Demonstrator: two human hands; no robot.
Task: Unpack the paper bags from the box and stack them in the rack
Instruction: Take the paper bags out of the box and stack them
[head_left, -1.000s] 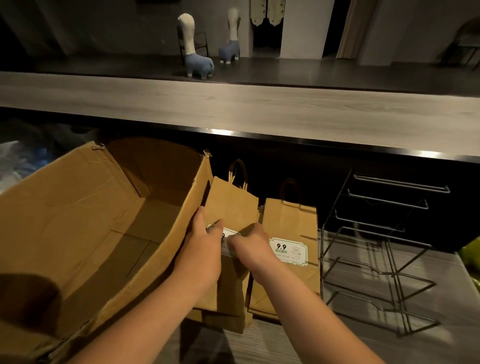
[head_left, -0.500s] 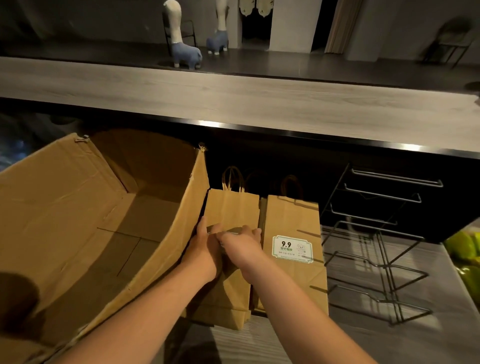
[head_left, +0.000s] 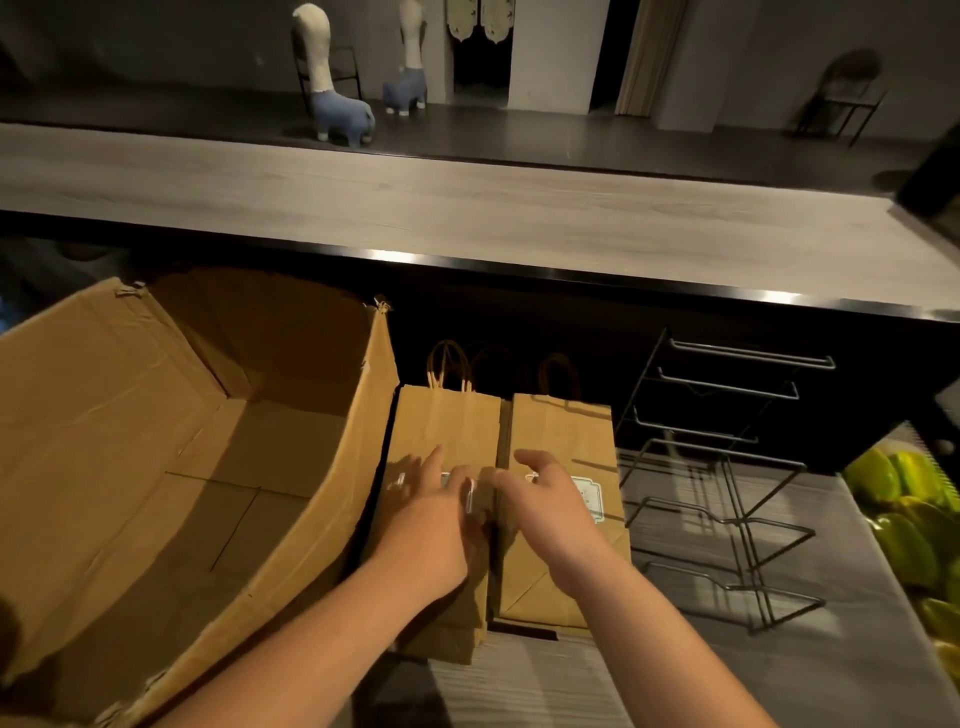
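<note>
Head view: the box (head_left: 171, 467) lies open, only its bare cardboard inside showing. Right of it lie two bag stacks (head_left: 563, 431), beside the rack (head_left: 727, 467). Left hand (head_left: 434, 525) and right hand (head_left: 545, 509) rest on them, fingers blurred, grip unclear.

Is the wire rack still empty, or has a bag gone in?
Empty. The wire rack shows bare rails; both paper bag stacks lie beside it.
</note>
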